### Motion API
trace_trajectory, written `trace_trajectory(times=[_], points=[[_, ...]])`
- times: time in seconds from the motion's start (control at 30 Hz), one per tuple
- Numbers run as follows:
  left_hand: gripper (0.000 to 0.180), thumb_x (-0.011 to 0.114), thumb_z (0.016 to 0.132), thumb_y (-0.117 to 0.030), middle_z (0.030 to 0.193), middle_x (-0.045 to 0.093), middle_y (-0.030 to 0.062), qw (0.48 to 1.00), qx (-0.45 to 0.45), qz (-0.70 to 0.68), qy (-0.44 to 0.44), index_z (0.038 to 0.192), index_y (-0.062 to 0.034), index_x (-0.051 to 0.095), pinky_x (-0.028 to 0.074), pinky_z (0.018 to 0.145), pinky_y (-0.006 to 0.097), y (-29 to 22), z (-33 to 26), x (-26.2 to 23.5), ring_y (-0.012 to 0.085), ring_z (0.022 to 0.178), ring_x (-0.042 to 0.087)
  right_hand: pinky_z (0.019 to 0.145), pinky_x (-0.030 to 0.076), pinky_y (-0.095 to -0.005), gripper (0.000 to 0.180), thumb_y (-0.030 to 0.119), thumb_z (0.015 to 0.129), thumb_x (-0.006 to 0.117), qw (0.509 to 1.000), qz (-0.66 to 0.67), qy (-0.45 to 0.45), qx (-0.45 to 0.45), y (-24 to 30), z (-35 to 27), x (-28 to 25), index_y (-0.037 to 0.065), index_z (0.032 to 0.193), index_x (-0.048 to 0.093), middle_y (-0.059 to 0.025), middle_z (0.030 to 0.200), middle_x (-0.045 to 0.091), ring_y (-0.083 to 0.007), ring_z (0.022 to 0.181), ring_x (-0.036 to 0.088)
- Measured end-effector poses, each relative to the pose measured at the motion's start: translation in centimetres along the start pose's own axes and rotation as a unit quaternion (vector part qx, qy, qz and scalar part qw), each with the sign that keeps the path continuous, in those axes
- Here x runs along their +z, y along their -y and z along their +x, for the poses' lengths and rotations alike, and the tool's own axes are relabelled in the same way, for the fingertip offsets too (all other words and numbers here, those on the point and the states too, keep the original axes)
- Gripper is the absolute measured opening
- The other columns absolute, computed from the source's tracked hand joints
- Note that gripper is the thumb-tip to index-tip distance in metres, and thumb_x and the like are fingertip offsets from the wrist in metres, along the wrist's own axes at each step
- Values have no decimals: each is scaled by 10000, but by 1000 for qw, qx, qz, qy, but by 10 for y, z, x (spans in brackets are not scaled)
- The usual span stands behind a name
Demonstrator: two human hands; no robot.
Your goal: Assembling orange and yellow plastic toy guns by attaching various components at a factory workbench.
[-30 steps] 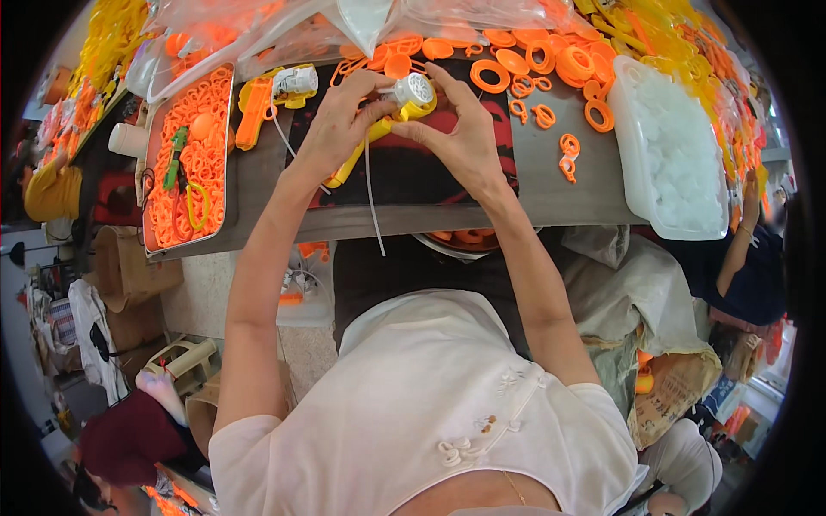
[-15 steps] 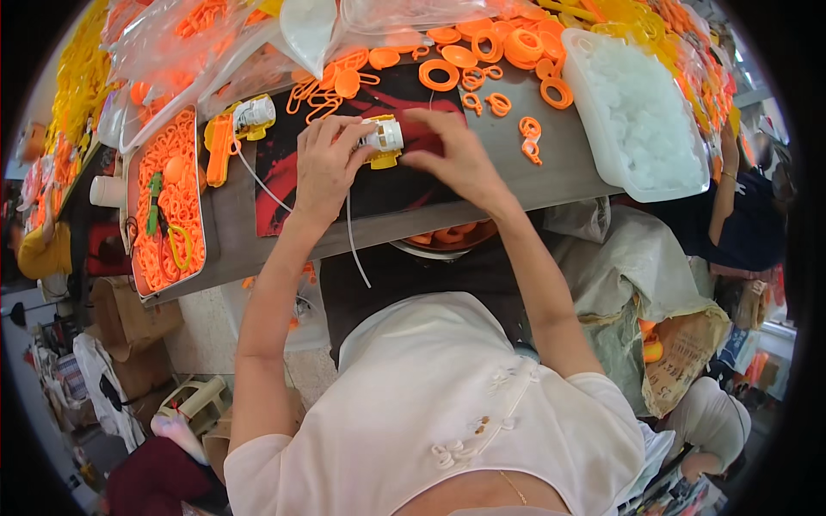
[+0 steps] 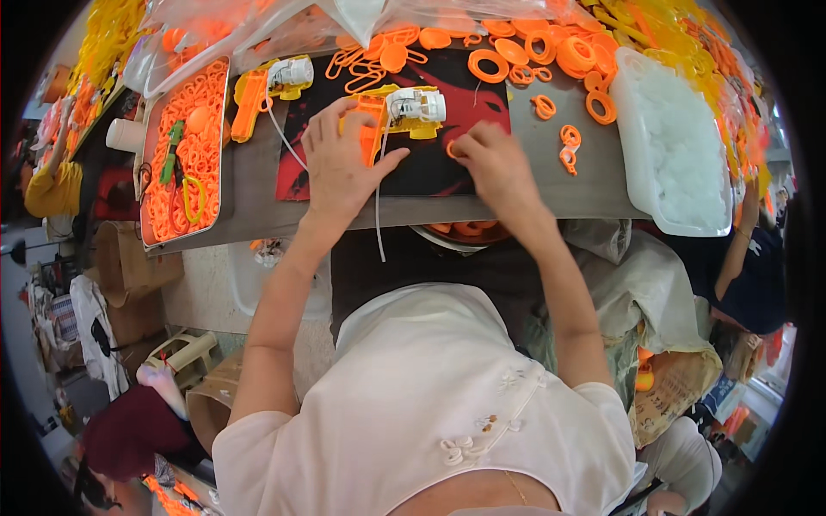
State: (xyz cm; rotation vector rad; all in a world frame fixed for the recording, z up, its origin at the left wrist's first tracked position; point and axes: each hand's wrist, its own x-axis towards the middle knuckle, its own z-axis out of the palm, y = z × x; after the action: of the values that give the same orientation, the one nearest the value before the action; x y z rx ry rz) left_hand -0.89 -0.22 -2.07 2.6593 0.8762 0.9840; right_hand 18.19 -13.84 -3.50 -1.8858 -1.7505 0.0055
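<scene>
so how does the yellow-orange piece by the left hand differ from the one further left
The near piece lies on the dark mat; the far piece mostly left of it.
The left hand is beside the near piece, not the far piece.
The near piece's cord reaches past the table edge; the far piece's cord runs onto the mat.
Both are orange, yellow and white.

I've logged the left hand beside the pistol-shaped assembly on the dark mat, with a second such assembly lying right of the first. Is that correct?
One slip: the second assembly lies left of the first, not right, as the head view shows. The rest holds: the left hand is beside the pistol-shaped assembly on the dark mat.
</scene>
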Motion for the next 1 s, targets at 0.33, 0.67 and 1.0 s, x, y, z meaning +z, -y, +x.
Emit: trace_trajectory(times=[0.33,0.67,1.0], points=[[199,727,823,-202,1194,567,124,999,41,-10,6,907,-66,609,394,970,440,13,23,-3,313,1146,510,789,455,-386,204,62,763,737,992,45,-107,54,29,-16,19,59,929,619,-51,930,618,-260,889,578],[214,601,944,-202,1267,548,178,996,0,-84,-13,1008,-3,555,409,981,431,16,4,24,352,1178,483,803,416,-359,290,75,767,739,980,43,-196,-9,63,22,42,88,1047,664,-16,997,661,-221,925,572],[255,683,878,-245,1084,557,107,992,6,-124,-25,949,-42,546,423,874,423,31,13,28,315,1029,503,871,391,-388,294,60,763,695,988,-37,-143,-31,62,25,42,119,1051,679,5,1064,634,-204,1003,555]])
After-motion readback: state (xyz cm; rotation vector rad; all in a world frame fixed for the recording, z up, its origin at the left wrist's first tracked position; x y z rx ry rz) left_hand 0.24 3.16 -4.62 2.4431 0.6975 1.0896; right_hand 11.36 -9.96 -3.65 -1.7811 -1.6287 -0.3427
